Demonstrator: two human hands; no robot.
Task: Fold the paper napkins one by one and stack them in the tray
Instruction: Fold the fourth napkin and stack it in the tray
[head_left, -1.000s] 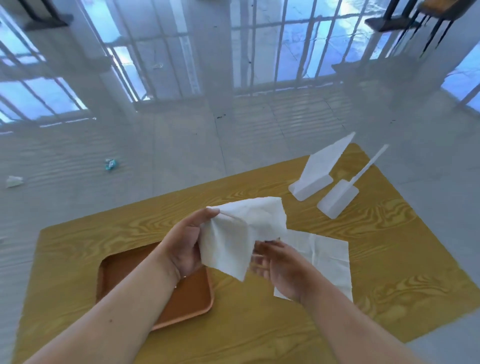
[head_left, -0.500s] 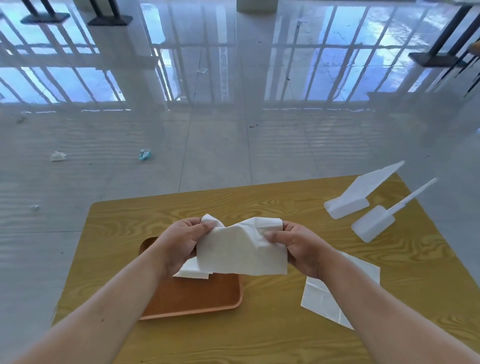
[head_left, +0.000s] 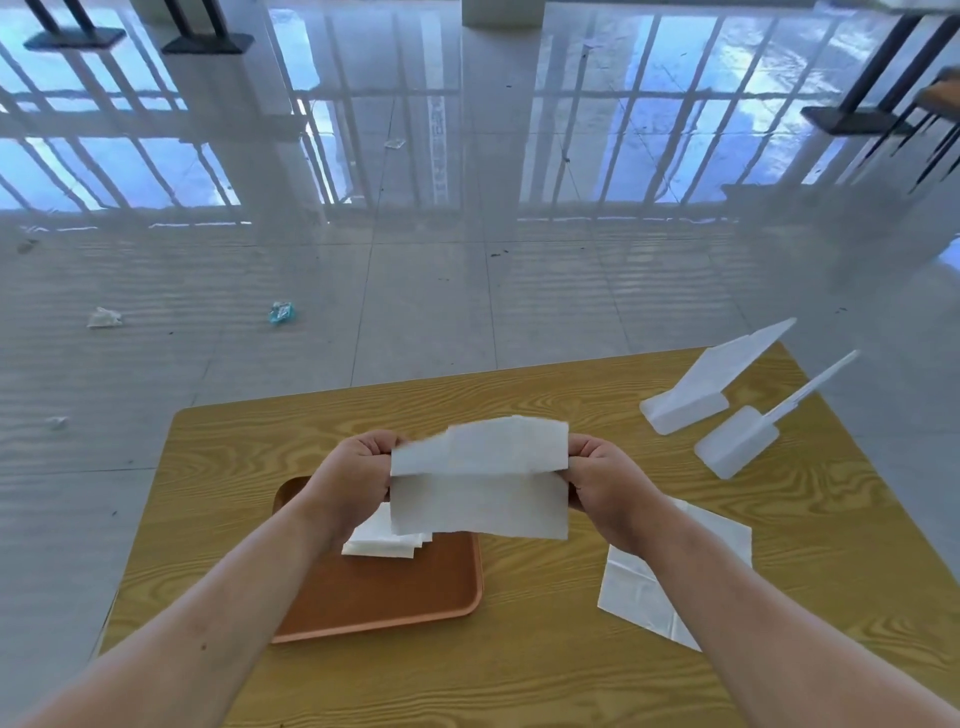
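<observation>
I hold a white paper napkin (head_left: 480, 478) stretched in the air between both hands, folded over along a horizontal crease. My left hand (head_left: 353, 475) pinches its left edge and my right hand (head_left: 605, 480) pinches its right edge. Below it lies an orange-brown tray (head_left: 395, 597) on the wooden table (head_left: 545, 675). A small stack of folded napkins (head_left: 384, 540) rests in the tray's far part, partly hidden by my left hand and the held napkin. An unfolded white napkin (head_left: 639, 587) lies flat on the table right of the tray, partly under my right forearm.
Two white plastic holders (head_left: 696, 395) (head_left: 743, 447) stand at the table's far right corner. Beyond the table edge is glossy tiled floor with bits of litter (head_left: 281, 312) and dark furniture legs (head_left: 852, 117) at the far right.
The crumpled napkin has been pulled flat between my hands and folded over along a straight crease. The view has shifted, showing the stack in the tray more plainly.
</observation>
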